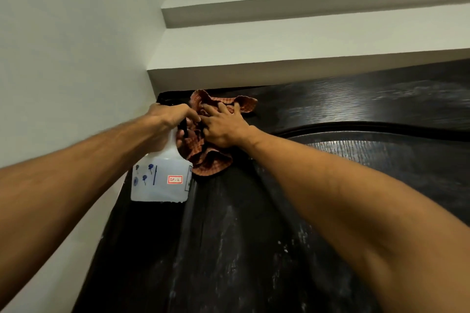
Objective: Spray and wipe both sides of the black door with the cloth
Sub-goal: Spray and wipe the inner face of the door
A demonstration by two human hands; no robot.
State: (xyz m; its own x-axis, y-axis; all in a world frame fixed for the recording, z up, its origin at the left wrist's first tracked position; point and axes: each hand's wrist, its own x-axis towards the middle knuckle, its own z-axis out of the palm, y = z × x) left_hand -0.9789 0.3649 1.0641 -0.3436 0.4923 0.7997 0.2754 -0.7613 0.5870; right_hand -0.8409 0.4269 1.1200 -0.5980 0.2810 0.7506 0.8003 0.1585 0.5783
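1. Pressing flat, the right hand (223,126) is laid with fingers spread on the checked orange cloth (211,160), which is bunched against the black door (254,236) near its top left corner.
2. A translucent spray bottle (160,180) is gripped at its neck by the left hand (169,119), fingers curled round the black trigger head, just left of the cloth.
3. Wet streaks are seen on the door's upper panel at the right.
4. A white wall (63,58) is seen at the left.
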